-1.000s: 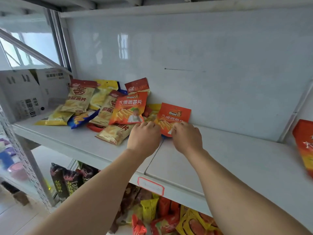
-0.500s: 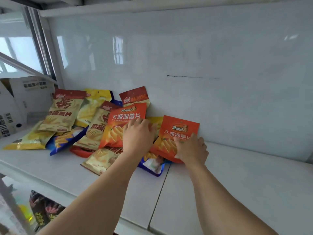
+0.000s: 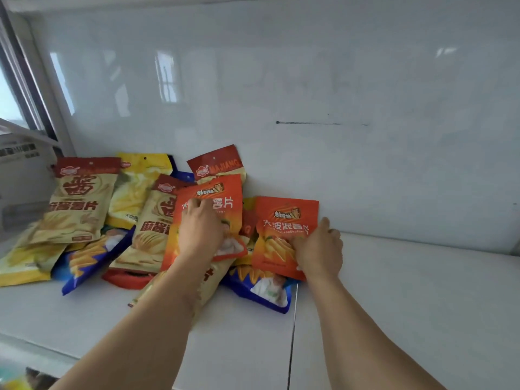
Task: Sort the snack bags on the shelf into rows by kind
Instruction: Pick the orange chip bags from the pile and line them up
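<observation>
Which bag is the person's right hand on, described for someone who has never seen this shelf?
On the white shelf, the snack pile sits left against the back wall. The orange bag stands at the pile's right edge, under the right hand. Unlike its orange twin, nothing lies to its right.

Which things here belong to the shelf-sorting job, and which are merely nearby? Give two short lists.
Part of the job: left hand; right hand; two orange bags; beige bags; yellow bag; blue bags; shelf.

Merely nearby: cardboard box; window frame; back panel.
</observation>
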{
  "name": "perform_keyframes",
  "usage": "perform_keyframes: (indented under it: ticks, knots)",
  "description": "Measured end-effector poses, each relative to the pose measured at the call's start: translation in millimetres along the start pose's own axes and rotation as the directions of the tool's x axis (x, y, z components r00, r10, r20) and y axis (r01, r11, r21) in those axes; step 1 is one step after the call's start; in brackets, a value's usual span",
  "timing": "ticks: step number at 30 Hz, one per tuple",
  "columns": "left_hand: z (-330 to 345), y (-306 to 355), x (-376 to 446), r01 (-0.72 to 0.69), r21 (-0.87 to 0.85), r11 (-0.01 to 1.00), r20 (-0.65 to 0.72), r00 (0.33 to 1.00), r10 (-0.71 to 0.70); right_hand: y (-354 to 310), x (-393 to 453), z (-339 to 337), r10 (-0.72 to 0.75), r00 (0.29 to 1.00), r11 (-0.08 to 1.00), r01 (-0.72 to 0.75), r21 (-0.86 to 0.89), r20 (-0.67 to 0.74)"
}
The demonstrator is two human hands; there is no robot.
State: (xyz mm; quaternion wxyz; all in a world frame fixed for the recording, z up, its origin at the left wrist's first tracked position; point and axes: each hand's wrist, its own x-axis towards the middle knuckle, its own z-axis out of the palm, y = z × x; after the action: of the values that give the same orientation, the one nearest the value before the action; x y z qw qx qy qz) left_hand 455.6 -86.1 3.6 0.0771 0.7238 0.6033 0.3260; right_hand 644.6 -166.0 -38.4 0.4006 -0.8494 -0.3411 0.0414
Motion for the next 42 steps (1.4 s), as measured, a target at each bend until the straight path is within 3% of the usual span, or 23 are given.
perform_keyframes:
  ticks: [2, 5, 7, 11, 19, 23, 27, 30, 32, 38, 42]
  knots:
    - [-4, -7, 4, 0.055, 0.072, 0.996, 0.002, 0.998, -0.055, -8, -1, 1, 0.052, 0.999, 0.998, -0.052, 0.033, 0.01]
    - [-13, -19, 16, 0.215, 0.124, 0.969, 0.135, 0.964, -0.231, -15, -3, -2, 0.187, 0.977, 0.98, -0.193, 0.045, 0.106]
    - [-16, -27, 23, 0.251, 0.138, 0.958, 0.195, 0.941, -0.275, -17, -5, -5, 0.238, 0.961, 0.971, -0.239, -0.015, 0.14]
    - [-17, -34, 30, 0.186, 0.169, 0.968, 0.217, 0.951, -0.221, -25, -10, -12, 0.277, 0.948, 0.961, -0.272, -0.055, 0.159]
    - [-28, -34, 26, 0.148, 0.133, 0.98, 0.306, 0.935, -0.182, -28, -22, -19, 0.307, 0.946, 0.95, -0.311, 0.026, 0.108]
    - [-29, -39, 28, 0.239, -0.025, 0.971, 0.32, 0.922, -0.219, -19, -19, -11, 0.271, 0.962, 0.952, -0.274, 0.139, 0.042]
    - [-30, -43, 31, 0.329, -0.262, 0.907, 0.388, 0.897, -0.213, -11, -20, -17, 0.296, 0.95, 0.88, -0.313, 0.358, 0.102]
    - [-39, -37, 22, 0.305, -0.443, 0.843, 0.332, 0.93, -0.162, -2, -22, -25, 0.303, 0.937, 0.78, -0.349, 0.52, 0.174]
    - [-45, -31, 15, 0.315, -0.614, 0.723, 0.355, 0.929, -0.104, 4, -24, -33, 0.284, 0.945, 0.765, -0.326, 0.555, 0.163]
    - [-39, 0, -24, 0.238, -0.741, 0.627, 0.358, 0.931, 0.07, 29, -36, -82, 0.254, 0.959, 0.727, -0.277, 0.628, 0.128]
    - [-13, 30, -60, 0.287, -0.788, 0.544, 0.448, 0.874, 0.188, 66, -44, -125, 0.273, 0.959, 0.701, -0.255, 0.666, 0.079]
